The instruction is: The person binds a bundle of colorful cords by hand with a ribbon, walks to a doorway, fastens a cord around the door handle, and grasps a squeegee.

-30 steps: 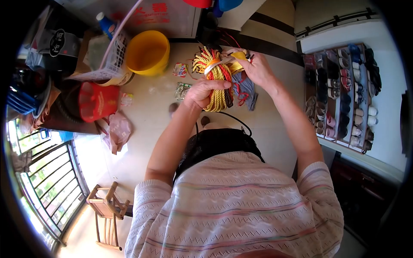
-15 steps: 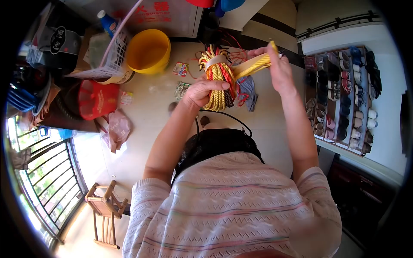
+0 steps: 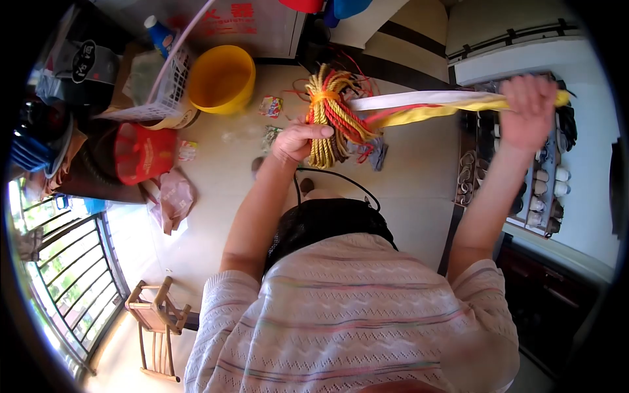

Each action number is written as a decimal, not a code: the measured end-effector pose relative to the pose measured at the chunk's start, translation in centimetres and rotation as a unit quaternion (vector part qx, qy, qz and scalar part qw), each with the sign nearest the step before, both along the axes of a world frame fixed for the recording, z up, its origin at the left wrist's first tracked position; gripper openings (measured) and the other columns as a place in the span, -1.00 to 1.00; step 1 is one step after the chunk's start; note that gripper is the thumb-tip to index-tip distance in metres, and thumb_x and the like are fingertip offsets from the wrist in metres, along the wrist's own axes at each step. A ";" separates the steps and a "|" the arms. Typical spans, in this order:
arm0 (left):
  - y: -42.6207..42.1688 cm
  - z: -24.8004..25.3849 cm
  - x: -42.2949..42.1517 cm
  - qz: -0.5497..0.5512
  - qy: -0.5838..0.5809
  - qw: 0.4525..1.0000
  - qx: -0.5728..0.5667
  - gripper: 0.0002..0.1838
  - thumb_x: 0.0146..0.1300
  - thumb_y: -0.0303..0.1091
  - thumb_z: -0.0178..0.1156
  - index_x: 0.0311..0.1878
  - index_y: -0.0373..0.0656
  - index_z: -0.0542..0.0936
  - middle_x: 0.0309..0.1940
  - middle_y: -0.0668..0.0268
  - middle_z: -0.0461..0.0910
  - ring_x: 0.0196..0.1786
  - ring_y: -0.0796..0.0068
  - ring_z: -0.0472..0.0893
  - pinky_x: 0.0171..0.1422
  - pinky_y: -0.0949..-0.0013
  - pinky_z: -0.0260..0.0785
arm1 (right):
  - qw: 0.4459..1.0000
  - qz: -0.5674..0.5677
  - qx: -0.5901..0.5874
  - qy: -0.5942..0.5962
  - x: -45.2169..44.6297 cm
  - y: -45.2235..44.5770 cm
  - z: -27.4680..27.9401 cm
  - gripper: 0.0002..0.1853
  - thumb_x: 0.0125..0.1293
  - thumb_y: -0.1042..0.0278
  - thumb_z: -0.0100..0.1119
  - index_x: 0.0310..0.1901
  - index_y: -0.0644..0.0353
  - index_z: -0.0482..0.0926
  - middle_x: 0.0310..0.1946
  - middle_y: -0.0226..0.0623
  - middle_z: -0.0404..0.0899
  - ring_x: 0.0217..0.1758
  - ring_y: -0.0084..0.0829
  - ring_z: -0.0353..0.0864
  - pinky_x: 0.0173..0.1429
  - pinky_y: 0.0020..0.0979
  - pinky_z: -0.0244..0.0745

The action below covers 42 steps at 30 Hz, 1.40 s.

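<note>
Your left hand grips the rope bundle above the floor; your right hand, blurred, clasps the yellow strip, extended sideways. Apparent step: tensioning; next move calls for a firm left grip.

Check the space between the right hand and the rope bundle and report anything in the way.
Nothing visible stands in the way. Only the white and yellow strips, held in the right hand, span the gap toward the rope bundle, which the left hand grips.
</note>
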<state>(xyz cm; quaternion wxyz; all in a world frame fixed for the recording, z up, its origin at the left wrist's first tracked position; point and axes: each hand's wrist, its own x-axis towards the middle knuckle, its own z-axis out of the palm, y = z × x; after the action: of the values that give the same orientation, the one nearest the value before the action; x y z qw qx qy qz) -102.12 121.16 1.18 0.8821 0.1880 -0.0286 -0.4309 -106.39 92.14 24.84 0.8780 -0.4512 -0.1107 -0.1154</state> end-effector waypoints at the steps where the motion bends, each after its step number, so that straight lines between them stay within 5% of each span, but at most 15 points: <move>1: 0.6 -0.2 0.5 0.009 -0.017 1.000 0.011 -0.45 -0.11 -0.66 0.29 0.05 -0.34 0.44 -0.09 0.19 0.56 -0.04 0.36 0.56 0.17 0.33 0.34 | 0.999 -0.037 -0.024 -0.007 -0.7 -0.3 1.3 -0.61 0.43 0.09 -0.31 -0.53 0.05 0.32 -0.76 -0.61 0.09 -0.71 -0.67 -0.01 -0.51 -0.55 -0.05; 6: 2.5 0.2 2.8 0.026 -0.114 0.992 0.037 -0.44 -0.10 -0.63 0.31 0.06 -0.35 0.42 -0.09 0.15 0.56 -0.05 0.33 0.57 0.17 0.30 0.33 | 0.998 -0.035 -0.039 -0.046 -4.9 -2.9 5.7 -0.61 0.41 0.18 -0.29 -0.61 0.02 0.27 -0.79 -0.58 0.06 -0.73 -0.63 -0.03 -0.53 -0.53 -0.06; 9: 4.0 -0.1 3.7 0.074 -0.062 0.994 0.058 -0.45 -0.07 -0.63 0.26 0.08 -0.36 0.39 -0.18 0.18 0.57 -0.13 0.33 0.58 0.11 0.29 0.38 | 0.992 -0.075 -0.029 -0.097 -7.2 -4.1 8.4 -0.61 0.40 0.20 -0.30 -0.64 0.00 0.21 -0.79 -0.57 0.06 -0.75 -0.63 -0.03 -0.56 -0.52 -0.06; 12: 4.3 0.4 3.8 0.099 -0.081 0.989 0.078 -0.45 -0.05 -0.61 0.24 0.10 -0.34 0.36 -0.21 0.20 0.57 -0.17 0.33 0.59 0.04 0.28 0.44 | 0.996 0.076 0.007 -0.041 -7.2 -1.7 8.4 -0.63 0.40 0.25 -0.32 -0.63 -0.01 0.19 -0.77 -0.55 0.07 -0.75 -0.64 -0.03 -0.57 -0.50 -0.05; 13: 4.1 0.9 3.7 0.092 -0.096 0.988 0.085 -0.46 -0.04 -0.60 0.24 0.09 -0.34 0.37 -0.21 0.20 0.57 -0.17 0.33 0.59 0.03 0.28 0.44 | 0.999 0.031 -0.011 -0.017 -7.0 -0.1 6.8 -0.64 0.40 0.26 -0.31 -0.61 0.00 0.20 -0.76 -0.54 0.09 -0.76 -0.66 0.00 -0.59 -0.50 -0.03; 17: 2.0 3.9 3.8 0.039 -0.117 0.989 0.075 -0.53 -0.03 -0.64 0.22 0.03 -0.36 0.43 -0.17 0.19 0.57 -0.14 0.34 0.59 0.02 0.28 0.45 | 0.944 0.188 0.109 0.248 -4.1 8.0 -1.7 -0.58 0.41 -0.01 -0.29 -0.58 -0.01 0.26 -0.78 -0.60 0.05 -0.79 -0.66 -0.02 -0.65 -0.56 -0.06; 20: -0.1 5.0 2.9 -0.026 -0.132 0.990 0.053 -0.49 0.01 -0.57 0.24 0.09 -0.36 0.39 -0.06 0.19 0.53 -0.04 0.38 0.54 0.11 0.34 0.37 | 0.921 0.258 0.107 0.272 -1.3 12.2 -6.5 -0.56 0.43 -0.02 -0.33 -0.56 0.05 0.22 -0.78 -0.59 0.02 -0.75 -0.67 0.01 -0.62 -0.56 -0.05; 24: -1.9 4.7 -0.7 -0.062 -0.079 0.994 -0.037 -0.14 -0.08 -0.11 0.42 0.21 -0.33 0.22 0.04 0.25 0.42 0.09 0.43 0.43 0.23 0.34 0.23 | 0.939 0.081 -0.024 0.333 3.6 13.6 -7.5 -0.64 0.40 0.04 -0.17 -0.49 0.07 0.31 -0.76 -0.63 0.00 -0.73 -0.70 -0.02 -0.60 -0.59 -0.03; 29: -2.8 6.3 -2.1 -0.091 -0.091 0.987 0.098 -0.46 -0.07 -0.41 0.41 0.01 -0.24 0.41 -0.24 0.36 0.52 -0.22 0.54 0.53 -0.10 0.40 0.42 | 0.943 0.001 -0.082 0.324 4.6 13.3 -8.9 -0.73 0.23 0.12 0.18 -0.38 0.14 0.40 -0.72 -0.61 0.16 -0.70 -0.72 0.12 -0.60 -0.61 0.10; 32: -3.4 6.9 -2.4 -0.099 -0.054 0.982 0.149 -0.59 -0.06 -0.46 0.38 -0.11 -0.22 0.47 -0.35 0.38 0.53 -0.33 0.57 0.54 -0.21 0.42 0.43 | 0.944 -0.003 -0.100 0.315 5.3 12.6 -10.1 -0.73 0.23 0.13 0.18 -0.37 0.14 0.41 -0.72 -0.61 0.15 -0.69 -0.73 0.12 -0.59 -0.61 0.12; 33: -3.4 6.8 -2.4 -0.097 -0.039 0.982 0.156 -0.60 -0.05 -0.48 0.37 -0.11 -0.22 0.48 -0.36 0.37 0.54 -0.34 0.56 0.55 -0.21 0.42 0.43 | 0.948 0.033 -0.087 0.304 5.4 12.0 -10.4 -0.74 0.21 0.16 0.21 -0.33 0.16 0.43 -0.67 -0.59 0.26 -0.63 -0.71 0.25 -0.52 -0.60 0.25; 36: -3.8 6.2 -2.4 -0.065 -0.035 0.982 0.171 -0.65 0.01 -0.52 0.30 -0.10 -0.27 0.47 -0.40 0.31 0.55 -0.41 0.51 0.57 -0.31 0.38 0.48 | 0.938 -0.026 -0.257 0.229 5.1 11.8 -11.2 -0.72 0.19 0.19 0.23 -0.22 0.19 0.43 -0.51 -0.49 0.45 -0.46 -0.64 0.46 -0.36 -0.59 0.39; 38: -3.8 6.0 -2.2 -0.043 -0.033 0.981 0.189 -0.66 0.01 -0.53 0.29 -0.10 -0.27 0.48 -0.39 0.30 0.55 -0.39 0.50 0.57 -0.30 0.38 0.49 | 0.910 -0.023 -0.377 0.171 5.8 9.5 -12.8 -0.38 0.13 0.21 0.30 0.16 0.28 0.27 -0.01 -0.20 0.44 0.06 -0.44 0.45 -0.02 -0.40 0.44; 41: -3.2 5.6 -1.8 0.003 0.015 0.986 0.164 -0.69 0.05 -0.54 0.24 -0.10 -0.26 0.48 -0.37 0.27 0.57 -0.36 0.44 0.60 -0.23 0.36 0.52 | 0.744 -0.232 -0.608 0.150 4.7 7.9 -11.4 -0.18 -0.01 0.14 0.40 0.23 0.28 0.20 0.18 -0.11 0.33 0.19 -0.42 0.36 0.05 -0.35 0.39; 42: -3.1 5.4 -1.5 0.024 0.025 0.987 0.155 -0.70 0.05 -0.54 0.23 -0.10 -0.26 0.48 -0.36 0.26 0.58 -0.35 0.43 0.61 -0.22 0.36 0.52 | 0.710 -0.322 -0.618 0.103 3.8 8.0 -11.2 -0.36 0.02 0.21 0.38 0.11 0.28 0.34 -0.02 -0.21 0.49 0.01 -0.47 0.48 -0.05 -0.43 0.44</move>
<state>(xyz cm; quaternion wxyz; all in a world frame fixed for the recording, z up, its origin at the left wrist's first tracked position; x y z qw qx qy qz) -103.67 118.11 6.56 0.8529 0.3125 0.0648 -0.4131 -102.56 100.16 13.59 0.3189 -0.9103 0.0859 -0.2494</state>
